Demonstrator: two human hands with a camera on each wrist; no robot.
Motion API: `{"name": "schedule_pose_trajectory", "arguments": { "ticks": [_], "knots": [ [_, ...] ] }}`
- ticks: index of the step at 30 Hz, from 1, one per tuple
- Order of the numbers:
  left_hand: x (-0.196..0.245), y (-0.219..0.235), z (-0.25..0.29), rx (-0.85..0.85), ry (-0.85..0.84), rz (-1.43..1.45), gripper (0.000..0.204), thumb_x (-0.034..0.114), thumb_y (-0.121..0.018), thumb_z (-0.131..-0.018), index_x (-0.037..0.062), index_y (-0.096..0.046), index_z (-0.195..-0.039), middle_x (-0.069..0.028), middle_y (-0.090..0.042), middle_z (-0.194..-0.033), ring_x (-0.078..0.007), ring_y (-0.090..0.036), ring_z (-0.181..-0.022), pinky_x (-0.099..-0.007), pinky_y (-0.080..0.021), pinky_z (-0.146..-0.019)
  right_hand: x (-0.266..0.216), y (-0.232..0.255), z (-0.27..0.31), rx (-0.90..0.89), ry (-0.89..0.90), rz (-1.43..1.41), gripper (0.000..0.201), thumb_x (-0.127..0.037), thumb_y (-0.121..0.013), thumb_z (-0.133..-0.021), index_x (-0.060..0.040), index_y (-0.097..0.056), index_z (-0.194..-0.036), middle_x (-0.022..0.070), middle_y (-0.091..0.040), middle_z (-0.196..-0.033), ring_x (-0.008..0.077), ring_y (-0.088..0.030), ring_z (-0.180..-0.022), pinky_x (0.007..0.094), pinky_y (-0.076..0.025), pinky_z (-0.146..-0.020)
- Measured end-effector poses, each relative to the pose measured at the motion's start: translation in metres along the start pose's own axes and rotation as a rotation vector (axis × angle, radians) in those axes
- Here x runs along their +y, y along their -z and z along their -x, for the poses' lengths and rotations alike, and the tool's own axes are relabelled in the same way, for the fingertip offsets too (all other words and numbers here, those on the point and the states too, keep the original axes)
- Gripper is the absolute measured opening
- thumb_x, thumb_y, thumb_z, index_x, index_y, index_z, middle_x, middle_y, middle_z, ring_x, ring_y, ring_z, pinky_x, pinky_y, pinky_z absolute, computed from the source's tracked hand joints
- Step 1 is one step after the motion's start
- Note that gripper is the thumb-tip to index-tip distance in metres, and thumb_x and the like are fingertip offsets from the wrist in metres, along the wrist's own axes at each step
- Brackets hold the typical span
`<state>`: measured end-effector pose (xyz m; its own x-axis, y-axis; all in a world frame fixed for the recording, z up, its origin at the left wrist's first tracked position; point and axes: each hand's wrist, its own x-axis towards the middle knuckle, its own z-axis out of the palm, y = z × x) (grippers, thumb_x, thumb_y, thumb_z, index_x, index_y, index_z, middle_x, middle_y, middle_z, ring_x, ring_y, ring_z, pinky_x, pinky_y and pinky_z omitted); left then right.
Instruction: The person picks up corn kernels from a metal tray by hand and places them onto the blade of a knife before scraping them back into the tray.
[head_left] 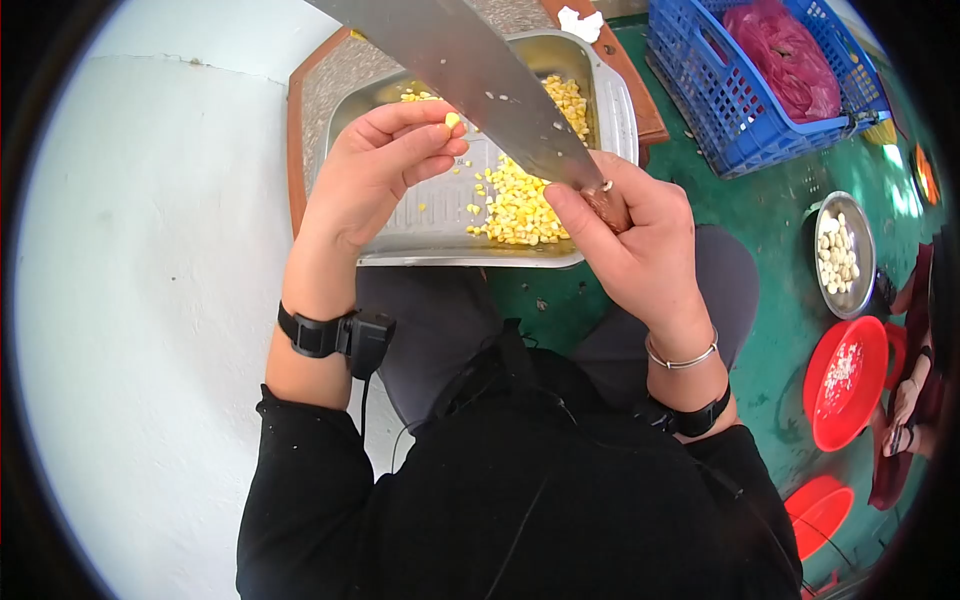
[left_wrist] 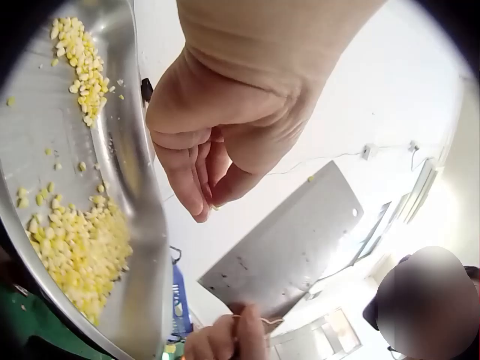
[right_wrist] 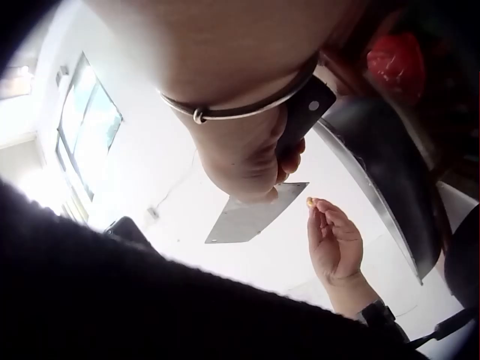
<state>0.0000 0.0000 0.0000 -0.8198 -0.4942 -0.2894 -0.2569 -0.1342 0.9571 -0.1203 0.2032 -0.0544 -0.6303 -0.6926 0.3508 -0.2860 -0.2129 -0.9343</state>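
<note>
Between the thumb and fingertips of my left hand [head_left: 385, 165] I pinch a small yellow corn kernel [head_left: 453, 120]. My right hand [head_left: 645, 235] grips the handle of a cleaver [head_left: 490, 90], its broad blade slanting up and left across the head view. Small bits cling to the blade, which passes just right of the pinched kernel. Below both hands sits a metal tray [head_left: 615, 100] holding loose yellow corn kernels [head_left: 525, 205]. Most are heaped at its near right, others along the far side. In the right wrist view the cleaver's dark handle [right_wrist: 307, 112] shows within my grip.
The tray rests on a wood-edged stand [head_left: 650, 115]. A blue crate [head_left: 715, 110] with a pinkish-red plastic bag [head_left: 780, 60] is at the upper right. Along the right are a metal bowl [head_left: 850, 306] of whitish pieces and red basins [head_left: 820, 425]. A white wall [head_left: 150, 300] borders the left.
</note>
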Motion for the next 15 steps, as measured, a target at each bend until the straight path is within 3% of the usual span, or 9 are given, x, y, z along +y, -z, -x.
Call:
{"name": "schedule_pose_trajectory", "arguments": {
  "ticks": [4,15],
  "knots": [
    [0.005,-0.002,0.012,-0.003,-0.103,0.085,0.020,0.001,-0.057,-0.088,0.0001,-0.061,-0.107,-0.0114,-0.066,-0.098,-0.0174,-0.065,-0.088,-0.0262,-0.054,-0.078,-0.001,-0.006,-0.002,-0.011,0.025,0.006,0.023,-0.006,-0.069,-0.078,-0.0028,-0.066,-0.101,0.0026,-0.034,-0.050,0.0108,-0.034,-0.044,0.0251,-0.033,-0.044],
    [-0.007,-0.011,0.023,-0.026,-0.130,0.203,0.023,0.001,-0.056,-0.089,-0.0002,-0.059,-0.112,-0.0066,-0.064,-0.089,-0.0136,-0.064,-0.079,-0.0253,-0.053,-0.073,-0.005,-0.003,0.004,-0.036,0.057,0.052,0.023,-0.005,-0.069,-0.077,-0.0043,-0.067,-0.100,0.0030,-0.040,-0.050,0.0101,-0.038,-0.044,0.0246,-0.034,-0.044]
  ]
}}
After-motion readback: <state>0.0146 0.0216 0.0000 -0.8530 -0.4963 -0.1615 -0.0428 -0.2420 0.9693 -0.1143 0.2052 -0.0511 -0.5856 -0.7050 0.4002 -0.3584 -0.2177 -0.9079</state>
